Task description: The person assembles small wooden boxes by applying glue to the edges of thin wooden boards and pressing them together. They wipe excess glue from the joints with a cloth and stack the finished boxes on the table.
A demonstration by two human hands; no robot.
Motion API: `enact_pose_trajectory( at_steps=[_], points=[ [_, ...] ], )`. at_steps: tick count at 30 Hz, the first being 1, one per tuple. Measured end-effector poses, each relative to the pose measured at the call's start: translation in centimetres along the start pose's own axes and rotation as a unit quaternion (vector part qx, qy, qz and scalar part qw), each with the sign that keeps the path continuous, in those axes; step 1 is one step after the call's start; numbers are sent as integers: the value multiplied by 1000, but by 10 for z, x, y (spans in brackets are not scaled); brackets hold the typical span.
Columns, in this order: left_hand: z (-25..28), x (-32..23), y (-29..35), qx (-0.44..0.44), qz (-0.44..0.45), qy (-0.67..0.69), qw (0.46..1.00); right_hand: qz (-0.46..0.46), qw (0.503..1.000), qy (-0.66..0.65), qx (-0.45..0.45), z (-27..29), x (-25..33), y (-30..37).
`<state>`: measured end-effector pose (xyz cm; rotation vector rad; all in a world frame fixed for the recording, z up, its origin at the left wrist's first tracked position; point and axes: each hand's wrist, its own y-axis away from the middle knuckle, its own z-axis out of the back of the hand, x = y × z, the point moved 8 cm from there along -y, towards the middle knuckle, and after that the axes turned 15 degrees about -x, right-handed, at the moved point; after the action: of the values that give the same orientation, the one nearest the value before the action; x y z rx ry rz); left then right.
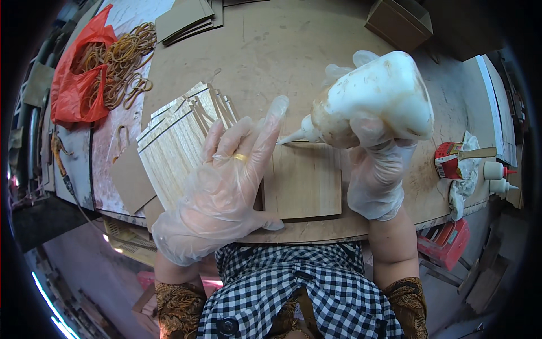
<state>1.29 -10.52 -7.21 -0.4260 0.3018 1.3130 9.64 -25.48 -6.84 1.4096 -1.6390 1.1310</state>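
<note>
Tilted on its side, a white squeeze bottle [372,93] with brownish smears is gripped in my gloved right hand [377,152]. Its narrow nozzle points left and down, at the far edge of a wooden panel [305,183] lying near the table's front edge. Whether anything leaves the tip cannot be made out. My gloved left hand [228,175], fingers stretched out and a ring on one, lies along the panel's left side with its thumb near the front corner. Partly beneath that hand is a fanned stack of thin wooden boards [175,141] with dark grooves near their far ends.
A red plastic bag [82,90] spills rubber bands [132,56] at far left. Brown sheets [183,20] lie at the back, and a cardboard box [400,22] stands back right. At right are a red container [449,160], a brush [477,152], a rag [464,186] and small white bottles [497,170].
</note>
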Motion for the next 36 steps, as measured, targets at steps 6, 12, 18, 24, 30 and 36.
enact_pose_trajectory(
  at_steps=[6, 12, 18, 24, 30, 36],
  points=[
    [2, -2, -1, -18, -8, 4, 1000, 12, 1000, -6, -28, 20, 5, -9],
    [2, -3, 0, -15, -13, -19, 1000, 43, 998, 9, -41, 40, 17, -24],
    [1, -5, -2, 5, -8, -21, 1000, 74, 996, 15, -42, 56, 28, -35],
    [-3, -9, -4, 29, -39, -43, 998, 120, 992, -6, -48, 77, 33, -47],
    [-9, -21, -13, 45, -43, -2, 998, 109, 980, -85, -141, 90, 35, -53],
    [-5, -28, -8, 5, -60, 2, 998, 123, 973, -98, -171, 90, 34, -51]
  ],
)
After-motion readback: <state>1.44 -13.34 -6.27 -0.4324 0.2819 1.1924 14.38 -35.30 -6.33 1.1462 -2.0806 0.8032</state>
